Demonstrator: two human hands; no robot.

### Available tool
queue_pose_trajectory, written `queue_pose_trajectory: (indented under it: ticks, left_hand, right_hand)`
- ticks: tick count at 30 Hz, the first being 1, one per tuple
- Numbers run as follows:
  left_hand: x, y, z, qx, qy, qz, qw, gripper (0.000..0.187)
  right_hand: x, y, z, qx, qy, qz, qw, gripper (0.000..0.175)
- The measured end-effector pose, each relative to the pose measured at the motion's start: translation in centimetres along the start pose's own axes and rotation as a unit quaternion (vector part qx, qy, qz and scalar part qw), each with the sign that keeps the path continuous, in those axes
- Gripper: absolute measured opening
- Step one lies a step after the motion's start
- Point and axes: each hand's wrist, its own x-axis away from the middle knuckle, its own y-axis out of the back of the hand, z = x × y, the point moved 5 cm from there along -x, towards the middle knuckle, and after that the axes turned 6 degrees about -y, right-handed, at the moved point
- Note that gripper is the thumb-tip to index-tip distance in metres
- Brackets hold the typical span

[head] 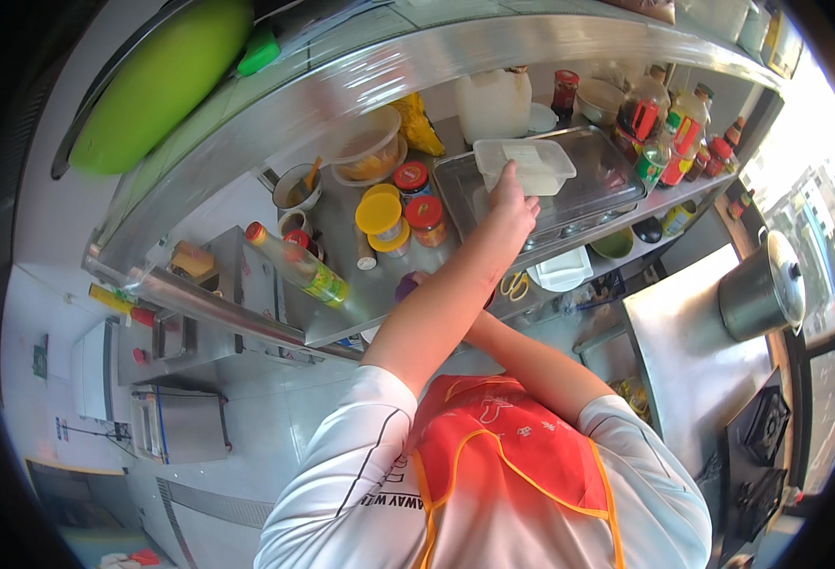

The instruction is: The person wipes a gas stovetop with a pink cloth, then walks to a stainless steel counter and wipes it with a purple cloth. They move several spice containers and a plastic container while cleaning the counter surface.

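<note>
A translucent rectangular plastic food container (528, 160) is gripped at its near side by my left hand (513, 199). It is held over a large stainless-steel tray (592, 171) on the shelf. My forearms cross, the left one on top. Beneath it, my right hand (421, 277) is mostly hidden, with fingertips around a small purple thing (407, 286) at the shelf's front edge. What that thing is cannot be made out. Nearby stand red-lidded jars (426, 220) and yellow-lidded tubs (380, 213).
A green-labelled bottle (296, 263) stands at the left of the steel shelf (382, 284). Several sauce bottles (681, 135) crowd its right end, and a white jug (494, 103) stands behind. Yellow-handled scissors (515, 286) lie lower down. A lidded steel pot (759, 284) is at right.
</note>
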Motion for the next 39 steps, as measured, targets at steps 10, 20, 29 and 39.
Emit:
queue_pose_trajectory:
  ticks: [10, 20, 29, 39]
  left_hand:
    - [-3.7, -4.9, 4.8, -0.021, -0.025, -0.029, 0.999, 0.081]
    - [-4.0, -6.0, 6.6, -0.021, 0.088, 0.102, 0.991, 0.087]
    - [8.9, -0.1, -6.1, -0.363, -0.150, 0.365, 0.844, 0.037]
    - [6.8, 6.3, -16.4, -0.919, -0.323, 0.088, 0.209, 0.073]
  right_hand:
    - [-0.3, 4.7, 4.1, 0.099, -0.121, 0.102, 0.982, 0.054]
    - [-0.6, 0.9, 0.5, -0.082, -0.176, 0.093, 0.976, 0.043]
    - [0.3, 0.4, 0.7, 0.036, -0.042, -0.011, 0.998, 0.039]
    - [0.5, 3.6, 3.7, 0.154, -0.061, -0.018, 0.986, 0.043]
